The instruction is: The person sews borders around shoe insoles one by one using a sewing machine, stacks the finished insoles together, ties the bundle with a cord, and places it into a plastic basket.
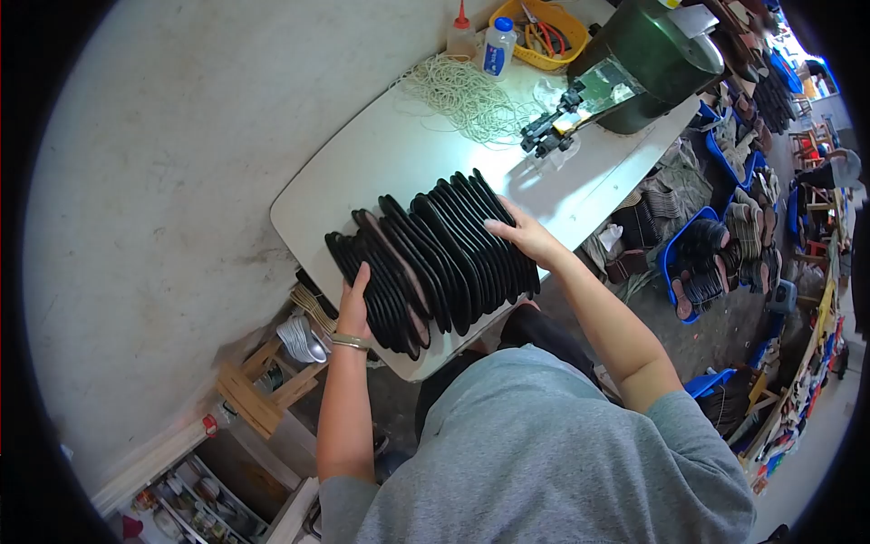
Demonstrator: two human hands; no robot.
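Note:
A long row of black shoe soles [444, 258], standing on edge and pressed together, lies across the near part of the white table [317, 186]. A few soles in the row show a brownish-pink face. My left hand [353, 313], with a band at its wrist, presses against the left end of the row, thumb up. At the right end, my right hand [526, 236] holds the last soles with its thumb on top and its other fingers mostly hidden behind. The row is squeezed between both palms.
Farther along the table are tangled pale cord [467, 95], a blue-capped bottle [497, 47], a red-tipped bottle [460, 38], a yellow basket [553, 59] of tools and a green machine [648, 59]. Blue crates [672, 272] of soles stand right; a wooden stool [249, 399] stands lower left.

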